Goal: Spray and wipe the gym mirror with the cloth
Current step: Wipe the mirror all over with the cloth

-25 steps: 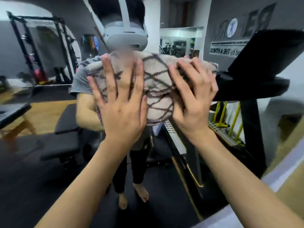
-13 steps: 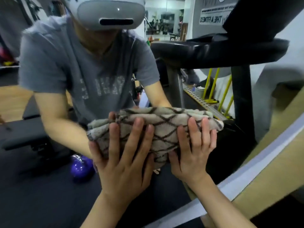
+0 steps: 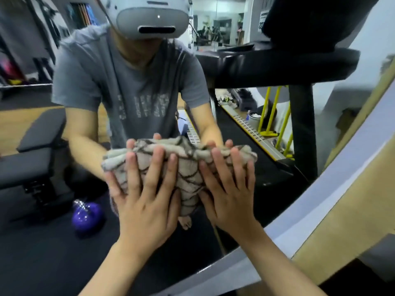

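Item: gym mirror (image 3: 245, 133), wipe in progress; both hands flat against the cloth (image 3: 181, 165), which is bunched between palms and glass.

Left hand (image 3: 145, 201): fingers spread and extended, palm pressing the left part of the cloth; not closed round it, only pinning it to the mirror.

Right hand (image 3: 230, 195): likewise splayed open, pressing the right part of the cloth; the two hands lie side by side, nearly touching.

Cloth: pale, with dark crossing lines, crumpled into folds above the fingertips; a tail hangs down between the wrists.

Beyond the hands, in reflection: the person's own figure, a purple kettlebell (image 3: 86, 213) low to the left, a padded bench (image 3: 38, 150) further left, a treadmill (image 3: 277, 60) to the upper right; the mirror's pale frame (image 3: 320, 208) runs below and right of the right hand.

Progress, as a judgement: no spray bottle in view, so spraying appears done; wiping is under way on the lower section near the frame; whether streaks remain, or how much glass is left, cannot be told.
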The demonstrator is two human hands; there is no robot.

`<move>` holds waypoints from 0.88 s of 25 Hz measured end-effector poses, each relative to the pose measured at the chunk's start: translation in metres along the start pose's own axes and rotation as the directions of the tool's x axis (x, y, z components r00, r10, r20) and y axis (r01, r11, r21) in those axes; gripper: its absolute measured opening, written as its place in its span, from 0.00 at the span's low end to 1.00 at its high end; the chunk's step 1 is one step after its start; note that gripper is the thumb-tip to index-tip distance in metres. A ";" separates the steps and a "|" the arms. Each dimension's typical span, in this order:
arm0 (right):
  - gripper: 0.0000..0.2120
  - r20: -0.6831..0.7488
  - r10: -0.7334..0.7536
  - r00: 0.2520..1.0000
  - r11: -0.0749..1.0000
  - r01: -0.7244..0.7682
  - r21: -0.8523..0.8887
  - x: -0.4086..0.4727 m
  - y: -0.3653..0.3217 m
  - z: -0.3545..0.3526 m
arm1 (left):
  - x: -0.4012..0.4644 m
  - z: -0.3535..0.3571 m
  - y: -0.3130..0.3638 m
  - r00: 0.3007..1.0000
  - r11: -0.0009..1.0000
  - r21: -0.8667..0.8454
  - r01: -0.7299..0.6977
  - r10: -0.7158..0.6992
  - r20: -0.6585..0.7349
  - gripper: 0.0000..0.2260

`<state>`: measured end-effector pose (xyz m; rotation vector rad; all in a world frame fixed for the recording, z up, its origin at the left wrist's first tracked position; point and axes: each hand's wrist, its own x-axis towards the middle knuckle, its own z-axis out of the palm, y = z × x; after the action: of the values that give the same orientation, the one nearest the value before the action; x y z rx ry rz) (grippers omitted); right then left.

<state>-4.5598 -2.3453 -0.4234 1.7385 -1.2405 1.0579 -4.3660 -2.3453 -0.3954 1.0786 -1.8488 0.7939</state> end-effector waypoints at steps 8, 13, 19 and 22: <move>0.27 -0.207 -0.086 0.975 0.995 0.074 -0.066 0.209 0.174 -0.114 | 0.252 -0.054 0.093 0.992 0.996 0.077 0.036 -0.026 -0.125 0.26; 0.24 -0.262 -0.027 0.965 0.999 0.019 -0.032 0.131 0.194 -0.084 | 0.208 -0.011 0.123 0.986 0.991 0.119 -0.063 0.080 -0.148 0.25; 0.24 -0.160 0.100 0.982 0.995 -0.102 -0.002 -0.049 0.196 -0.022 | 0.055 0.080 0.171 0.990 0.992 0.072 -0.108 0.114 -0.083 0.28; 0.29 -0.050 0.131 0.990 0.991 -0.131 -0.001 -0.128 0.192 -0.005 | -0.015 0.116 0.188 0.991 0.986 0.104 -0.130 0.132 -0.008 0.32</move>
<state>-4.7703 -2.3457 -0.5193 1.6359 -1.3395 1.1660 -4.5692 -2.3539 -0.4815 1.0190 -1.8986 0.9808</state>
